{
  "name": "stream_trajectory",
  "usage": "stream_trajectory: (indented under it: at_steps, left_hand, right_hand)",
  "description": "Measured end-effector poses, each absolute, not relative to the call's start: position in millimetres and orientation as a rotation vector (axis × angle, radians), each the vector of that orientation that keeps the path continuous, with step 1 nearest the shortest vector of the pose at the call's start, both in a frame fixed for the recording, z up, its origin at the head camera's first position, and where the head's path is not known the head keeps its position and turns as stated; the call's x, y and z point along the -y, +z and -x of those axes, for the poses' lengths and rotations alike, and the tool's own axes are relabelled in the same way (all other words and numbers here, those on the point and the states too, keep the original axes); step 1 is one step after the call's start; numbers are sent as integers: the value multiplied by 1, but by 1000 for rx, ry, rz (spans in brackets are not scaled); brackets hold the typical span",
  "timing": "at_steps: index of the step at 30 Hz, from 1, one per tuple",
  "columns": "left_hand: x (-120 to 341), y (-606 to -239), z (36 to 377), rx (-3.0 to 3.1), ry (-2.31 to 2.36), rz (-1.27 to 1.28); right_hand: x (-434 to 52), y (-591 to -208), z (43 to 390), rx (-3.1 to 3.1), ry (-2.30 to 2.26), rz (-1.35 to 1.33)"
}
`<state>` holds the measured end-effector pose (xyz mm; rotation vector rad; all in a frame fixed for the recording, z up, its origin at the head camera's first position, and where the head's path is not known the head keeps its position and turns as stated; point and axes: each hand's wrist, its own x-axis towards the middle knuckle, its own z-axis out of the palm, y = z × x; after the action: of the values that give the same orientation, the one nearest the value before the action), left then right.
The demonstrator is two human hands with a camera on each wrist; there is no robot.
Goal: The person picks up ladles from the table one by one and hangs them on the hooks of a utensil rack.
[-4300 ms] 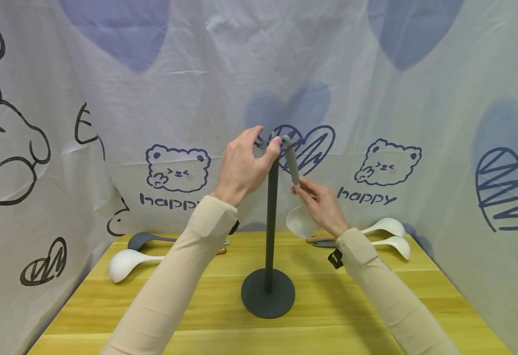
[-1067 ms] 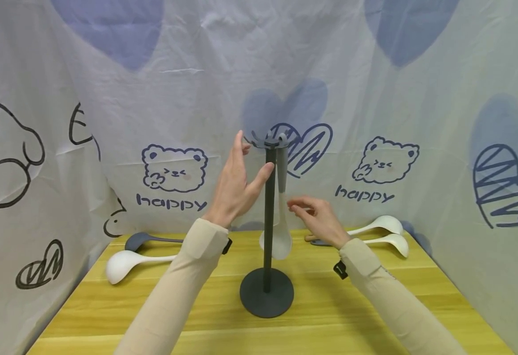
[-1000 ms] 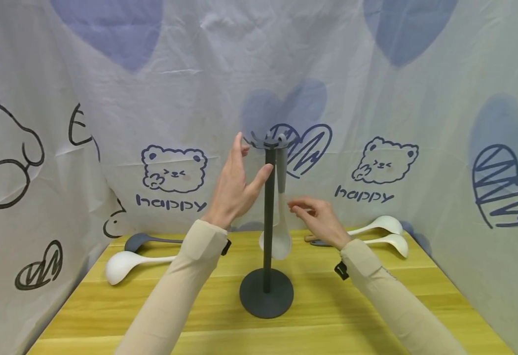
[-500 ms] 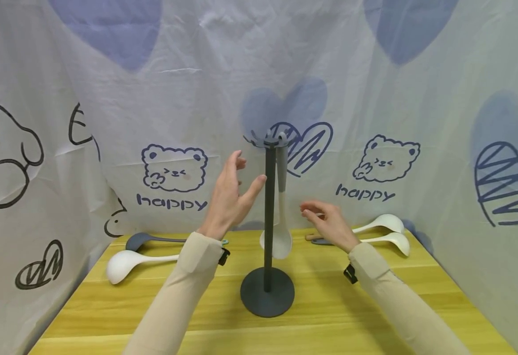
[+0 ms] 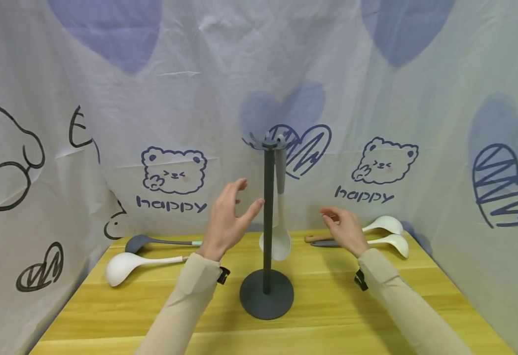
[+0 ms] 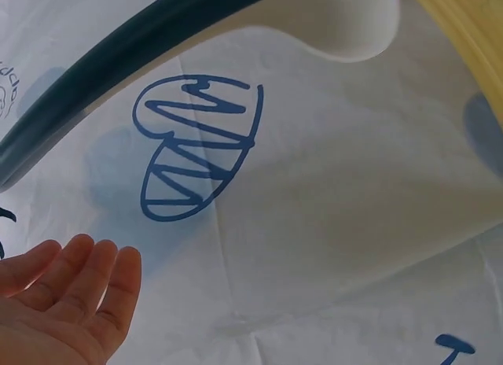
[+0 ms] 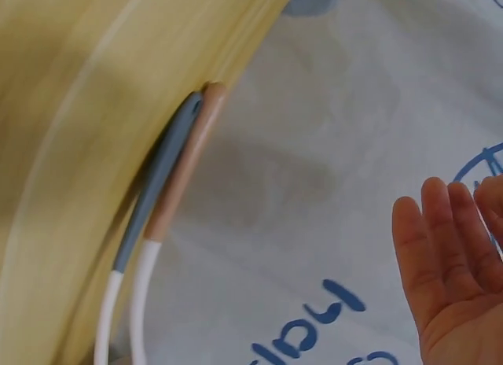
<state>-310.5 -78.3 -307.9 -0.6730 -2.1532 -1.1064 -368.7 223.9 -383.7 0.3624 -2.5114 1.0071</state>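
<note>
A dark utensil stand (image 5: 268, 222) with a ring of hooks on top rises from a round base in the head view. One white ladle (image 5: 281, 244) with a grey handle hangs from a hook, its bowl partly behind the post. My left hand (image 5: 225, 222) is just left of the post, fingers loosely bent, holding nothing. To the right, my right hand (image 5: 347, 230) hovers apart from the ladle with relaxed fingers and nothing in it. Both wrist views show these hands bare: the left hand (image 6: 75, 306) and the right hand (image 7: 452, 278).
On the wooden table (image 5: 321, 315), a dark blue ladle (image 5: 138, 242) and a white ladle (image 5: 121, 267) lie at left. Behind my right hand lie two more white ladles, one farther back (image 5: 388, 224) and one nearer (image 5: 398, 244). A printed cloth (image 5: 259, 49) encloses the back and sides.
Earlier my right hand held the hanging ladle's handle and my left hand was at the hooks. The ladle now hangs free; my left hand has lowered and my right has drawn away rightward.
</note>
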Motion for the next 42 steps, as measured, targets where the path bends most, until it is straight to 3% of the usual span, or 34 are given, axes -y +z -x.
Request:
stream_trajectory:
  at_steps: [22,42]
  left_hand:
    - [74,-361,303,2112,-1078,680]
    - [68,-369,301,2091,-1054,719]
  right_hand:
    - [-270,-419,377,2899,551,-298]
    - [-313,-441,386,3052,273,-323]
